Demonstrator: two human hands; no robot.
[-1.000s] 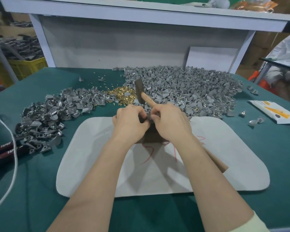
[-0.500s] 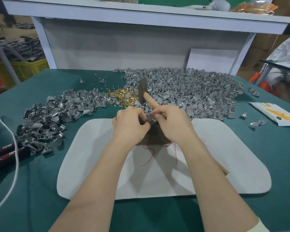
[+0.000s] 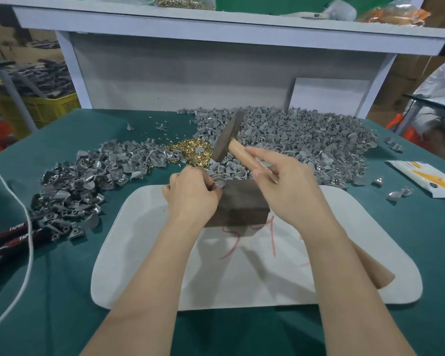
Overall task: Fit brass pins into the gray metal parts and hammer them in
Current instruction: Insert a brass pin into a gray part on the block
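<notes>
Two gray part piles (image 3: 306, 134) on green tabletop (image 3: 421, 253); white shelf (image 3: 216, 24) behind.

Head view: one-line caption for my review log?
Left hand pinches a gray part at the dark block; right hand holds the hammer by its wooden handle.

Left hand (image 3: 190, 199) and right hand (image 3: 290, 191) are bare, forearms uncovered throughout.

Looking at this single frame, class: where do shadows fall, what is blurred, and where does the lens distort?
Head view: soft forearm shadows cross the white mat; the hammer and the right hand gripping it are slightly motion-smeared; the shelf posts lean apart, wide-angle distortion; no strong glare.
</notes>
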